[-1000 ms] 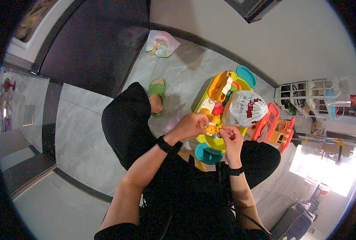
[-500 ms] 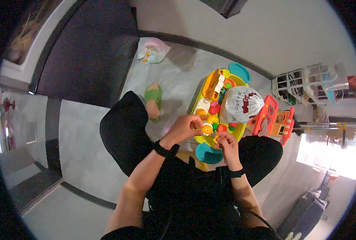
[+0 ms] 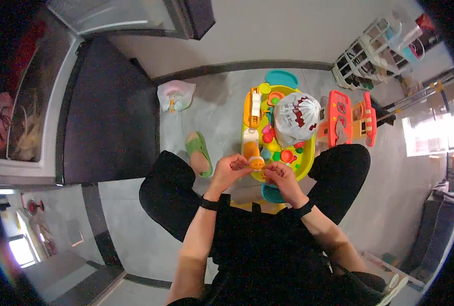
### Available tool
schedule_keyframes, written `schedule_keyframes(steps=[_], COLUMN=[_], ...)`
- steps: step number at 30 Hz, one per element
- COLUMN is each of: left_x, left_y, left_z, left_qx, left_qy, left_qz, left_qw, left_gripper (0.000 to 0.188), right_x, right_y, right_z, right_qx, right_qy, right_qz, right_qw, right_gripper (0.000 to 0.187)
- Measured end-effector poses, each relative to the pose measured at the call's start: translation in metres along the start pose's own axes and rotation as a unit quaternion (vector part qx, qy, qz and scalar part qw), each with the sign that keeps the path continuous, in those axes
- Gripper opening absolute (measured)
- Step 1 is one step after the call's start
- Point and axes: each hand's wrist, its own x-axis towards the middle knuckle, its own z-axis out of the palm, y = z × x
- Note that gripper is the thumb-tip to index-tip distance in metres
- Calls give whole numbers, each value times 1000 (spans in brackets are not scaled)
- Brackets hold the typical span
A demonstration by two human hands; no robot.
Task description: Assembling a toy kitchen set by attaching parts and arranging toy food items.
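My left hand (image 3: 229,175) pinches a small orange-and-white toy piece (image 3: 257,162) between thumb and fingertips. Close on its right, my right hand (image 3: 284,179) is closed at the fingertips on a tiny yellow piece (image 3: 264,174), mostly hidden by the fingers. Both hands are above the near end of a yellow toy tub (image 3: 309,157) with teal end flaps. Small colourful toys, among them an orange cup (image 3: 286,155) and a pink-red ball (image 3: 268,137), lie inside it. A tied white plastic bag (image 3: 291,130) with red print rests on the tub's right side.
A red toy kitchen panel (image 3: 337,109) stands right of the tub. Beyond it is a white wire rack (image 3: 357,64). A pale plastic bag (image 3: 176,94) lies on the floor by the dark cabinet (image 3: 112,117). My green slipper (image 3: 200,153) is left of the tub.
The view has turned, shifting the surroundings. My right hand has come closer to the left, bringing its yellow piece up to the orange-and-white toy piece.
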Motion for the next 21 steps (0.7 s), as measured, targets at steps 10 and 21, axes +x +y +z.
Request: schedule_keyframes(steps=[10, 21], left_x=[-3, -12], left_y=[-9, -9], left_z=[5, 34], left_qx=[4, 17], left_qy=[18, 113], left_qz=[4, 28], left_qw=[1000, 993], left_gripper=[19, 25], right_x=[-6, 1], right_y=[-7, 3], right_z=[0, -6], right_qx=[47, 119], right_qy=[-25, -53], right_qz=[25, 5], right_qw=[998, 991], right_gripper=[21, 20])
